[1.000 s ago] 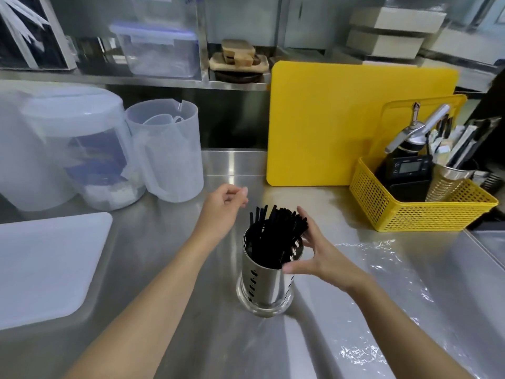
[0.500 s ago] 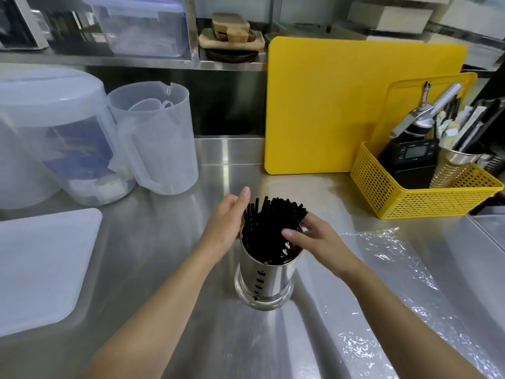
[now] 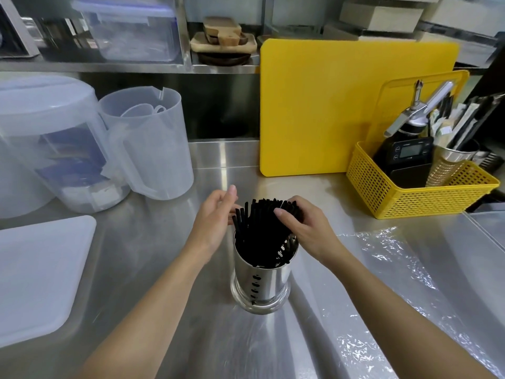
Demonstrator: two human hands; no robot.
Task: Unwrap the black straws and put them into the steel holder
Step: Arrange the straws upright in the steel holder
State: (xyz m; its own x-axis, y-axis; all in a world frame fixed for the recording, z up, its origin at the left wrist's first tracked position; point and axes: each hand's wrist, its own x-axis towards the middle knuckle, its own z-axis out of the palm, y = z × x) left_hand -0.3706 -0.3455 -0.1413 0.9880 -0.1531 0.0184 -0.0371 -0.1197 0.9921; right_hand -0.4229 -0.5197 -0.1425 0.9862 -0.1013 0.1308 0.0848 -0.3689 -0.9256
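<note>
A perforated steel holder (image 3: pixel 261 285) stands upright in the middle of the steel counter. A bundle of black straws (image 3: pixel 259 231) stands in it, fanned out above the rim. My left hand (image 3: pixel 216 217) presses its flat fingers against the left side of the straw tops. My right hand (image 3: pixel 303 228) lies over the right side of the bundle, fingers curled on the straws. A sheet of clear plastic wrap (image 3: pixel 382 250) lies crumpled on the counter to the right.
A yellow cutting board (image 3: pixel 341 105) leans at the back. A yellow basket (image 3: pixel 404 195) with a scale and utensils sits at the right. Clear plastic jugs (image 3: pixel 153 149) stand at the left, with a white board (image 3: pixel 35 272) in front of them.
Both hands have closed in from either side onto the straw bundle. The right hand rose from the holder's rim to the straw tops. The camera moved closer.
</note>
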